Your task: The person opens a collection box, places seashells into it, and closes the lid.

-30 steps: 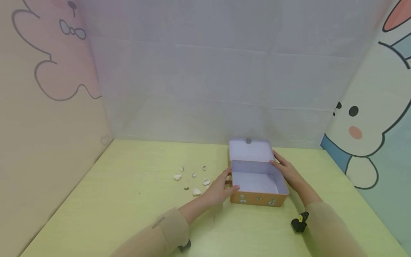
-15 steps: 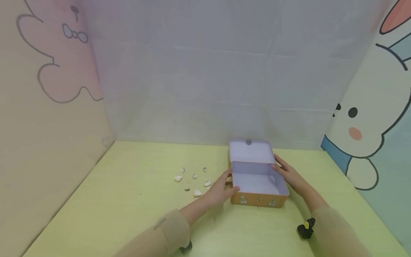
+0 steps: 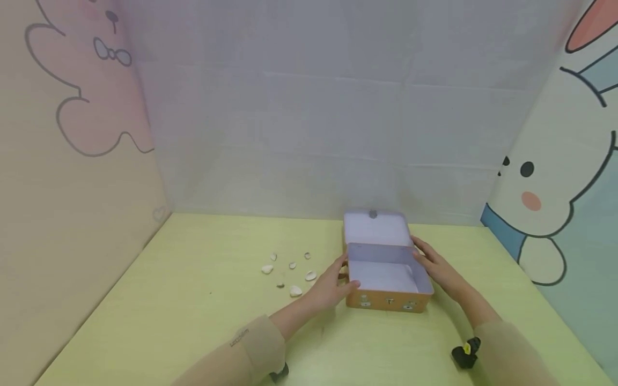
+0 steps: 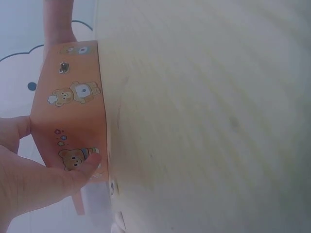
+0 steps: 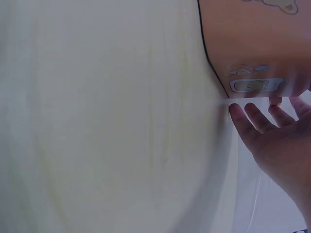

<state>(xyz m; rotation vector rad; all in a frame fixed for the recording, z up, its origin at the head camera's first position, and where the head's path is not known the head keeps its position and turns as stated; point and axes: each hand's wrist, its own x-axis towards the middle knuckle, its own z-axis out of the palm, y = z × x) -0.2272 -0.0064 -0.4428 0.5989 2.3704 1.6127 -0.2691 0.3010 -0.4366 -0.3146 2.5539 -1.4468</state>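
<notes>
A small orange suitcase-shaped box (image 3: 388,300) with a pale lilac inside stands on the table, its lid (image 3: 376,229) tilted back. Bear pictures decorate its outer walls. My left hand (image 3: 325,287) holds the box's left side near the handle (image 3: 343,274). Its thumb lies at the front left corner of the rim, and a finger (image 4: 85,167) presses the side wall in the left wrist view. My right hand (image 3: 441,272) is at the box's right side, fingers extended and spread. In the right wrist view, its fingertips (image 5: 234,109) are right beside the wall.
Several shells lie left of the box, among them a white shell (image 3: 295,291) and another shell (image 3: 310,275) near my left hand. The table (image 3: 159,316) is pale yellow. A white sheet (image 3: 289,134) hangs behind it, with cartoon panels on both sides.
My right hand has slid a little toward me along the box's right side, and its forearm has shifted right. The left hand keeps its hold; box and shells have stayed in place.
</notes>
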